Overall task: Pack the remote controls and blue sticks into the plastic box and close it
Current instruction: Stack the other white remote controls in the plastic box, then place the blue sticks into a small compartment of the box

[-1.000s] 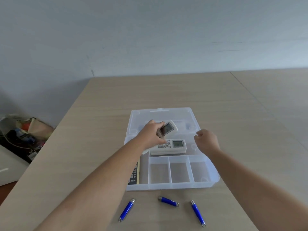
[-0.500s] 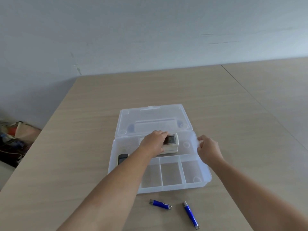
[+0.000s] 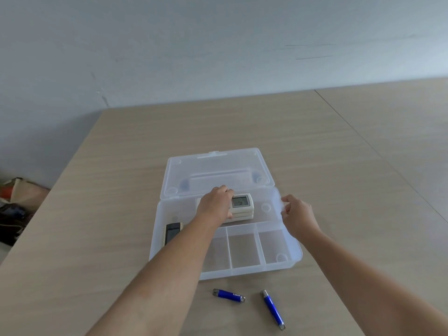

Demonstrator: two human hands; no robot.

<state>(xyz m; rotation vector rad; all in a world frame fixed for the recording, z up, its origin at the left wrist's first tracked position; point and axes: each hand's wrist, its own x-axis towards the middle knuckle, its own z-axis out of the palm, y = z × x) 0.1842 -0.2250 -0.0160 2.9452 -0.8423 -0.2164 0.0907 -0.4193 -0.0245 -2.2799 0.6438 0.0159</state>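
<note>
Remote controls point(image 3: 240, 206) sit stacked in the long rear compartment of the plastic box point(image 3: 294, 251), and your left hand point(image 3: 217, 204) lies on top of them, fingers curled down over the stack's left part so that only the grey screen end shows to the right of your knuckles. At least two white bodies lie one on the other there; the topmost is under your palm, gripped or merely pressed, which cannot be told. Your right hand point(image 3: 297, 214) is at the box's right wall, thumb and fingers pinched on the clear rim near its rear corner. A dark remote point(image 3: 172, 232) lies in the narrow left compartment, partly hidden by your left forearm. The three small front compartments hold nothing visible. The lid point(image 3: 215, 170) is folded back flat on the counter point(image 3: 97, 214) behind the box. Two blue sticks point(image 3: 229, 295) lie on the counter just in front of the box, the nearer right one point(image 3: 272, 309) angled toward you, the two apart from each other.
</note>
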